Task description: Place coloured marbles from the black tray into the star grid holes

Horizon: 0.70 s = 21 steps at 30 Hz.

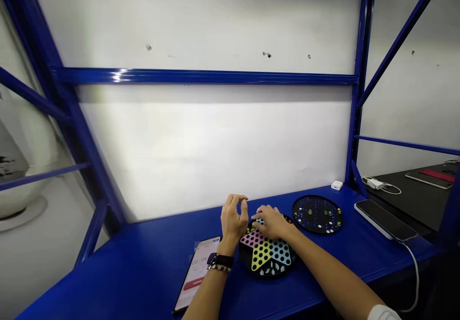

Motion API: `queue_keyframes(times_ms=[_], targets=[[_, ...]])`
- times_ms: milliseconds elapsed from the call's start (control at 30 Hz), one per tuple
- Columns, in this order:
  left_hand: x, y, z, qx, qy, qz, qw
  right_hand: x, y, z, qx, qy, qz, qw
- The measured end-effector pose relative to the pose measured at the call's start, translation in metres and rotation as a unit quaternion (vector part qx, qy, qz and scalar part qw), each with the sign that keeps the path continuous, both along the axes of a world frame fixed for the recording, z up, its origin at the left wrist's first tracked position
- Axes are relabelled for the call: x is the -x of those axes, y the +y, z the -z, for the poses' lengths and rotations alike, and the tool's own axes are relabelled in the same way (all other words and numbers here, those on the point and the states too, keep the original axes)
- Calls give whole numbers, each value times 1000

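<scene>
Spreading the right hand (271, 222) over the far part of the Chinese checkers board (262, 257), on the right half of the blue table (154, 262), with fingers curved and half parted; can't tell about anything pinched underneath. Holding the left hand (233, 218) up at the far left edge, loosely curled, with thumb close to forefinger; can't tell there either. Careful now! Could bump marbles (249, 230) out of place with a low fingertip, or send one rolling across the table through a weak pinch. Could nudge the timer phone (199, 263), too, by swinging the left forearm (207, 295), so close. Now the containers: seeing dark holes across the board's pink, yellow and light-blue star, and, just to the right, green, white and orange marbles scattered in a round black tray (316, 217).
</scene>
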<state>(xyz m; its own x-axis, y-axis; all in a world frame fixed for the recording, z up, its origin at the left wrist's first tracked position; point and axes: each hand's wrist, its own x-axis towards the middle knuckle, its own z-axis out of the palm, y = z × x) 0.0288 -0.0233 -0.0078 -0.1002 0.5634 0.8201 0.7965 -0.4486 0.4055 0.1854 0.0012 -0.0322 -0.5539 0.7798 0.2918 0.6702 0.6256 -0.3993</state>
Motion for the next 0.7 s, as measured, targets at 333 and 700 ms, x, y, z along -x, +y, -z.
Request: queue_keyframes(times_ms=[333, 700], targets=[[-2, -1, -2, 7, -1, 3, 1000, -133, 27, 17, 17, -12, 179, 984], [-1, 0, -2, 8, -4, 2, 1000, -112, 42, 38, 16, 8, 110, 994]])
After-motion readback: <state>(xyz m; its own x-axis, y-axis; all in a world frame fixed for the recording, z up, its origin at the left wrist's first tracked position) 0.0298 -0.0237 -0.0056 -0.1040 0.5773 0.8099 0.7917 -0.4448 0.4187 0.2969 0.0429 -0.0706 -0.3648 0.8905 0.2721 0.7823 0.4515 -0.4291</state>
